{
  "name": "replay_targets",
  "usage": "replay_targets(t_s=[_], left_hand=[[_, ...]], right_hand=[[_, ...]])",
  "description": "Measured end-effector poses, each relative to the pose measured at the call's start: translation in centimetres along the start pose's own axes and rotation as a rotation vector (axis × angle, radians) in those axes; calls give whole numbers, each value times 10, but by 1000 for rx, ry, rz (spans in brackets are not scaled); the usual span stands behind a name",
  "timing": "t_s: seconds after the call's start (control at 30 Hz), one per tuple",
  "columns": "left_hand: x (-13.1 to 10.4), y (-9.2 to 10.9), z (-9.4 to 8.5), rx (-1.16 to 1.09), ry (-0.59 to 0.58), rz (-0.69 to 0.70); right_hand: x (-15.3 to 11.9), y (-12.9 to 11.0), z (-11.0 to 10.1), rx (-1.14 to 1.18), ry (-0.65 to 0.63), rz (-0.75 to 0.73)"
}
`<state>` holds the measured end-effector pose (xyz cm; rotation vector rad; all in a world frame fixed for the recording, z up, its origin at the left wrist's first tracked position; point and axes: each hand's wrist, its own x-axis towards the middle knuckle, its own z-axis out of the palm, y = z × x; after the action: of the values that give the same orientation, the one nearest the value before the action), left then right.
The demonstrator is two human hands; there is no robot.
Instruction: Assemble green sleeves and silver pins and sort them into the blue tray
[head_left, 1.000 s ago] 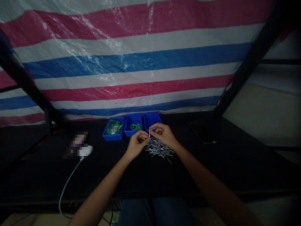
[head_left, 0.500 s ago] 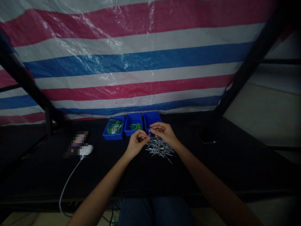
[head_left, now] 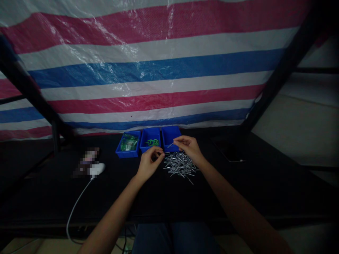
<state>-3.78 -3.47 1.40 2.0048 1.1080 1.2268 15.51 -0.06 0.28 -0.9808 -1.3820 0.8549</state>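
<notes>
A thin silvery screw (head_left: 171, 145) slants down and left from the fingertips of my right hand (head_left: 189, 147), which pinches it in front of the right blue bin (head_left: 171, 131). Below lies a loose pile of silvery screws (head_left: 181, 165) on the black table. To the left of the pile is my left hand (head_left: 150, 161), its thumb and forefinger drawn together at the tips. Whether anything small sits between them, I cannot make out. Both hands are apart from each other.
The middle blue bin (head_left: 150, 133) holds small green plastic plugs (head_left: 152, 142). In the left blue bin (head_left: 128, 154) lies a clear bag (head_left: 129, 143) with green and pale pieces. A dark tablet-like device (head_left: 230, 150) lies right; a white cabled object (head_left: 97, 169) lies left.
My hands have drawn apart after meeting at the fingertips. The right one moved slightly right with the screw, now slanted rather than upright; the left one shifted a little left.
</notes>
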Motion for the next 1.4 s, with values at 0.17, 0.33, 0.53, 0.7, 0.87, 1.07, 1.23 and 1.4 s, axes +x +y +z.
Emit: replay_targets(t_s=[0.17,0.33,0.53,0.7,0.87,1.07,1.23,1.4], left_hand=[[-46,13,-75,505,282,-2],[-104,-17,-180,1061,653,-384],[-142,-60,-227,1324,221,-719],[-140,-63,-225,1276,116,-691],[-128,-64,-227,1273,105,-658],[-118,-77,-232,1282,52,-613],[-101,-82,-231,1275,86,-482],[-80,-104,-240,1211,49,-541]], right_hand=[[5,4,-13,-373,153,-99],[1,1,-14,-655,162,-83],[-1,3,-11,-716,139,-79],[-1,7,-15,-734,132,-73],[-1,10,-15,-729,132,-68],[1,8,-15,-683,127,-74],[-3,-1,-13,-644,-123,-138],[-14,-2,-9,-681,-479,-101]])
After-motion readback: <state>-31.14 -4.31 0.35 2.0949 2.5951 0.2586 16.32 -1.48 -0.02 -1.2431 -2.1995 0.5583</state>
